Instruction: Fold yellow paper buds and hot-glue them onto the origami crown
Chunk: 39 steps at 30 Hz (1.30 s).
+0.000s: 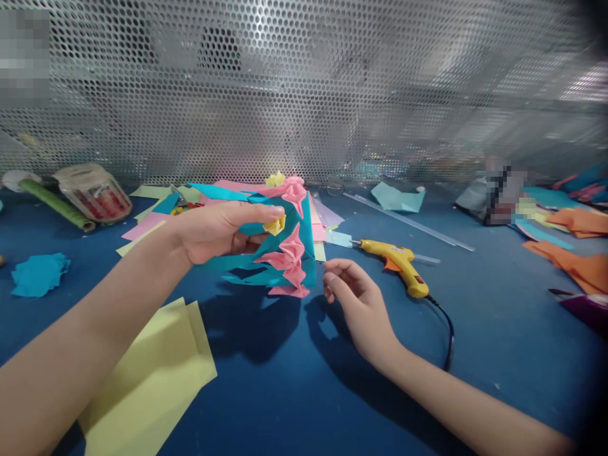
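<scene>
Holding a blue paper piece [310,231] above the blue surface [285,399], the left grip [213,231] pinches it, thumb against a yellow folded flower [276,225]. Pink folded flowers [292,256] run down near the piece's right edge. Right grip [358,304]: fingers loosely curled, just beside the piece, apart from it; cannot tell whether the fingertips meet or hold anything. Yellow glue gun [399,255] lies on the surface beyond the right grip, black cord [450,329] trailing nearward. Pale yellow sheets [166,361] lie partly beneath the left forearm [118,310]; clear jar [95,195] with red contents, tilted, far left.
</scene>
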Each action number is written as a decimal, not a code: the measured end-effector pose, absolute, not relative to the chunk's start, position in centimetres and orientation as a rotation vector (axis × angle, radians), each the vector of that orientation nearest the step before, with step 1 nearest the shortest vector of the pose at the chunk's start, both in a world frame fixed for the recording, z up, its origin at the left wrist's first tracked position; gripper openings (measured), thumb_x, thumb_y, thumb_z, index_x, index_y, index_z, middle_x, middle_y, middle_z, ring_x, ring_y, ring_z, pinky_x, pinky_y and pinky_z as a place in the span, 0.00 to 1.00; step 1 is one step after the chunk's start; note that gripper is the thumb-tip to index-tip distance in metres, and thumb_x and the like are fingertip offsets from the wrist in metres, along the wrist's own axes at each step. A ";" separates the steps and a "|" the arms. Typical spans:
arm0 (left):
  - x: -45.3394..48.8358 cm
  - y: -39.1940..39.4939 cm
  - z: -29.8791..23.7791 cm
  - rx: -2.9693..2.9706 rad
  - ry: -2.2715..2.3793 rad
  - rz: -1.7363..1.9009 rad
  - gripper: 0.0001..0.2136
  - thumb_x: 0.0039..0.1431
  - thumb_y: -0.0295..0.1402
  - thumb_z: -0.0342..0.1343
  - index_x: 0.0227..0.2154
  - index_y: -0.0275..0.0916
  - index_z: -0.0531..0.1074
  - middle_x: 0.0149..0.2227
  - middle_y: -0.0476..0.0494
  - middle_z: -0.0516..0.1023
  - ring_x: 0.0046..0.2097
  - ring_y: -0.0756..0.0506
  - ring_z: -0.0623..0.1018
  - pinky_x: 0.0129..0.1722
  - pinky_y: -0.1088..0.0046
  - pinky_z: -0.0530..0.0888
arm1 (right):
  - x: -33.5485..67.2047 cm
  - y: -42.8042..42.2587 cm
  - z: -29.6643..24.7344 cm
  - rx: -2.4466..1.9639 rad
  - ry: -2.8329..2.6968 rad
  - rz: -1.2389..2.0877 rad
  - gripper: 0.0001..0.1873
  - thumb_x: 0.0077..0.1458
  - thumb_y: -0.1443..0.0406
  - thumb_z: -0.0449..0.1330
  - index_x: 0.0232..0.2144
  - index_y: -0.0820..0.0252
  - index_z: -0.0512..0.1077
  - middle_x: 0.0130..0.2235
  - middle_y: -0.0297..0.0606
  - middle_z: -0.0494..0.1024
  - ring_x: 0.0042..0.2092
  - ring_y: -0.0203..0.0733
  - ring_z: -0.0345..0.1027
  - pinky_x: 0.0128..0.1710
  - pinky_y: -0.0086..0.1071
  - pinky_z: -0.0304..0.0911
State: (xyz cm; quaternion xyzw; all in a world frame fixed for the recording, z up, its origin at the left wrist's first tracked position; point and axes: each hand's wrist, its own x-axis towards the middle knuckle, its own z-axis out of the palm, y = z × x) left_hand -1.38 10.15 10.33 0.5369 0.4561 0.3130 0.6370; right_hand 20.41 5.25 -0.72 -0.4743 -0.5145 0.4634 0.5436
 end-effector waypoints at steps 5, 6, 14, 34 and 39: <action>0.0 9.3 10.6 1.256 1.025 0.621 0.06 0.45 0.34 0.67 0.21 0.40 0.77 0.26 0.53 0.75 0.30 0.52 0.74 0.30 0.79 0.72 | 20.4 5.1 -0.6 -1.104 -1.229 1.114 0.10 0.51 0.59 0.62 0.34 0.58 0.72 0.27 0.30 0.68 0.26 0.33 0.60 0.25 0.28 0.60; 0.2 9.2 10.6 1.269 1.020 0.608 0.06 0.45 0.34 0.67 0.21 0.40 0.76 0.25 0.54 0.74 0.30 0.53 0.73 0.29 0.80 0.71 | 20.3 5.1 -0.7 -1.099 -1.231 1.117 0.10 0.51 0.59 0.62 0.34 0.58 0.72 0.27 0.30 0.68 0.26 0.33 0.60 0.25 0.28 0.60; 0.5 8.7 10.2 1.383 1.018 0.524 0.05 0.46 0.33 0.67 0.21 0.39 0.77 0.21 0.55 0.71 0.24 0.53 0.66 0.23 0.79 0.64 | 20.4 5.1 -0.8 -1.060 -1.253 1.122 0.07 0.54 0.60 0.61 0.33 0.58 0.72 0.28 0.30 0.69 0.26 0.32 0.60 0.26 0.27 0.60; 3.7 5.0 9.5 2.118 1.001 0.590 0.02 0.54 0.32 0.60 0.32 0.45 0.74 0.41 0.57 0.82 0.47 0.43 0.78 0.50 0.73 0.70 | 20.3 3.1 -0.5 -0.858 -1.329 1.098 0.22 0.40 0.50 0.72 0.35 0.52 0.72 0.39 0.41 0.79 0.43 0.54 0.73 0.42 0.45 0.70; 3.6 5.1 9.3 2.109 1.014 0.565 0.02 0.54 0.33 0.60 0.31 0.45 0.74 0.40 0.59 0.81 0.45 0.43 0.78 0.51 0.72 0.70 | 20.2 3.1 0.0 -0.897 -1.316 1.070 0.21 0.37 0.53 0.74 0.30 0.52 0.71 0.34 0.38 0.78 0.39 0.52 0.73 0.36 0.42 0.70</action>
